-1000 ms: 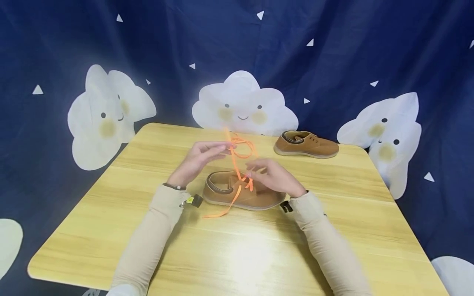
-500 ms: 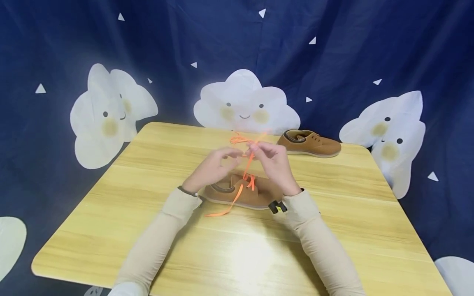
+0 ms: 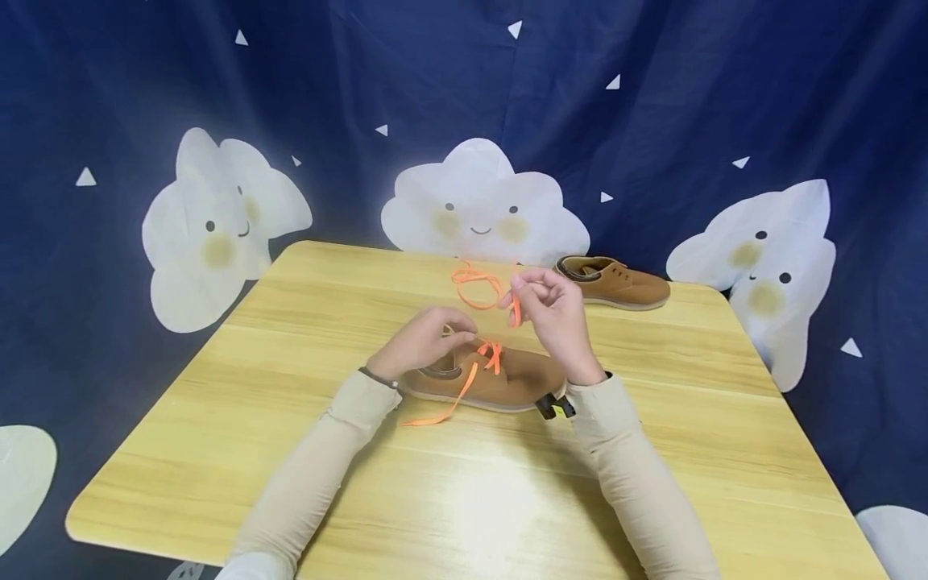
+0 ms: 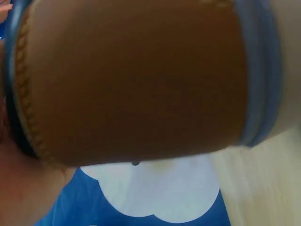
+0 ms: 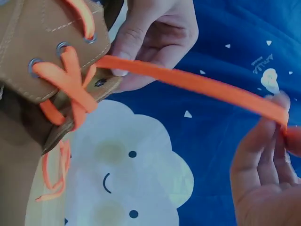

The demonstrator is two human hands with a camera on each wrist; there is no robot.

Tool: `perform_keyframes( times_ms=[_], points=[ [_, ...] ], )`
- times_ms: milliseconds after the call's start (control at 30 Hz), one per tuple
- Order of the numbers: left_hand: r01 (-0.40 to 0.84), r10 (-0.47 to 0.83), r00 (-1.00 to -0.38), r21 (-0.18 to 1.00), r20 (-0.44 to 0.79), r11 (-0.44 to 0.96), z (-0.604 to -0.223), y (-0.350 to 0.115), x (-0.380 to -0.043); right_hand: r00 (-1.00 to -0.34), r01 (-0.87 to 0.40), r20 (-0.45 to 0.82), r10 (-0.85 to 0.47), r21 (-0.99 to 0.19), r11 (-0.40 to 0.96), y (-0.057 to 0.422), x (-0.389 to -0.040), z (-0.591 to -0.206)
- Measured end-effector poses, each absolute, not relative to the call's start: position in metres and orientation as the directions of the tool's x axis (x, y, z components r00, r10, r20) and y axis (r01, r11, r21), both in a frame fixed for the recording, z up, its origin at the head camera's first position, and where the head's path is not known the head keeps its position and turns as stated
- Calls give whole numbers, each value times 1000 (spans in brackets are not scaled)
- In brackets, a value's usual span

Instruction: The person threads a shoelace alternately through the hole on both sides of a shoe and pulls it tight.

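A brown shoe (image 3: 525, 383) lies on the table, its toe to the right, partly laced with an orange shoelace (image 5: 197, 87). My left hand (image 3: 428, 342) is over the shoe's opening, and in the right wrist view its thumb and fingers pinch the edge of the eyelet flap (image 5: 106, 87). Above the toe, my right hand (image 3: 558, 318) pinches the lace between thumb and fingers. The lace runs taut from the flap to those fingers. Brown leather of the shoe (image 4: 141, 84) fills most of the left wrist view, hiding the left fingertips.
A second brown shoe (image 3: 623, 286), with no lace in its eyelets, stands at the table's back right. A loose orange lace loop (image 3: 474, 278) lies behind the near shoe. One lace end (image 3: 435, 420) trails onto the wooden table (image 3: 217, 419) in front.
The left hand held the lace up, then the right hand took it. Now the left hand has come down to the shoe, while the right has drawn the lace to the right.
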State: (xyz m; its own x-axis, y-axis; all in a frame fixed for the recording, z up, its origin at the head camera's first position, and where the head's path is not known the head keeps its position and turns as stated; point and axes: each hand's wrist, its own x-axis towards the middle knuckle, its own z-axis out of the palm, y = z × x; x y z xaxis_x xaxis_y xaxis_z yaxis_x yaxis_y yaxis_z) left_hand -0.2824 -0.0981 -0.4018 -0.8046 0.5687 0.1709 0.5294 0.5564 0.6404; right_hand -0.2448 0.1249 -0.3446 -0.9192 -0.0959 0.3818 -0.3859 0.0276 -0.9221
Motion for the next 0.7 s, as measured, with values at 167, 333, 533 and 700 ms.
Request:
perform_keyframes(
  times_ms=[167,333,533,700],
  points=[
    [518,539,-819,659,198,545,-407,-96,-284,-953,-241,199,-229,-956,169,127,-246,-355],
    [503,513,-834,665,204,553,-408,-94,-283,-942,-134,19,-334,-937,323,127,-253,-371],
    [486,495,-846,666,196,566,-411,-94,-285,-919,-62,-101,-381,-917,393,121,-261,-390],
    [499,499,-839,669,215,551,-411,-94,-286,-923,-93,-80,-377,-903,419,116,-260,-394]
  ],
)
